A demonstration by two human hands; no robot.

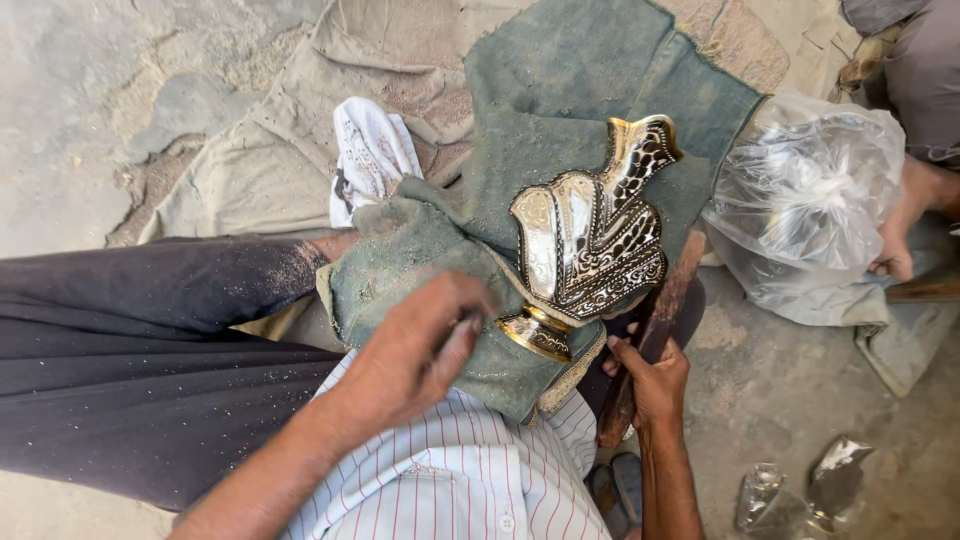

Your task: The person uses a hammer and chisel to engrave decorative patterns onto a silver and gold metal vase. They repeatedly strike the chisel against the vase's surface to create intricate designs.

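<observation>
A shiny metal vase (590, 240) with dark engraved patterns lies on its side on a dusty green cloth (540, 90) spread over my lap. My left hand (415, 350) hovers just left of the vase's base, fingers pinched around a small thin tool that is blurred. My right hand (652, 385) sits below and right of the vase and grips a worn wooden stick (678, 285) that runs up alongside the vase's right edge.
A white patterned rag (370, 150) lies at the cloth's upper left. Another person's hand (900, 245) rests on a clear plastic bag (810, 190) at the right. Shiny metal pieces (805, 490) lie on the dusty ground at lower right. A sandal (615, 490) shows below.
</observation>
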